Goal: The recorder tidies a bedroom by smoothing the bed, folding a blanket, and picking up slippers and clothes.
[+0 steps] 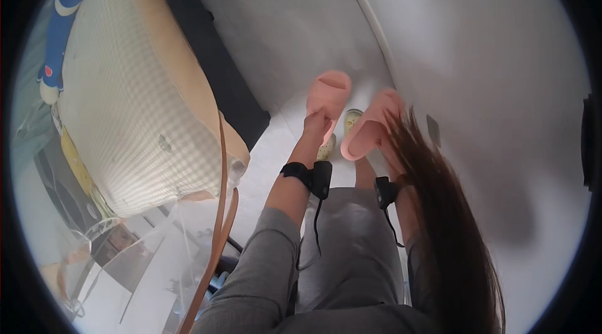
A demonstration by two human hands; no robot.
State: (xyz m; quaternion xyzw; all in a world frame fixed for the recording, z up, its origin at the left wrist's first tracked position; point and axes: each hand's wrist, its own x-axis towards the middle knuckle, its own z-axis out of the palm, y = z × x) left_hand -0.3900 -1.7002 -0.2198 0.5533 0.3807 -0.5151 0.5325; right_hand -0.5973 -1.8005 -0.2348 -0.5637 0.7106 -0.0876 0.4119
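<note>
My left hand (318, 122) is closed around the heel end of a pink slipper (330, 88), which points away from me with its open toe at the far end. A second pink slipper (362, 138) is held at a slant on the right by my right hand (383, 140). Long brown hair covers much of that hand, so its fingers show only in part. Both slippers are in the air above the floor. Below and between them are pale yellow-green shoes (353, 119) on my feet. A black device is strapped to each forearm.
To the left stands a bed with a checked cover (138, 96) and a dark base (219, 58). A blue plush toy (58, 46) lies on it. A brown strap (221, 227) and clear plastic (132, 252) hang nearby. A white wall (489, 83) rises on the right.
</note>
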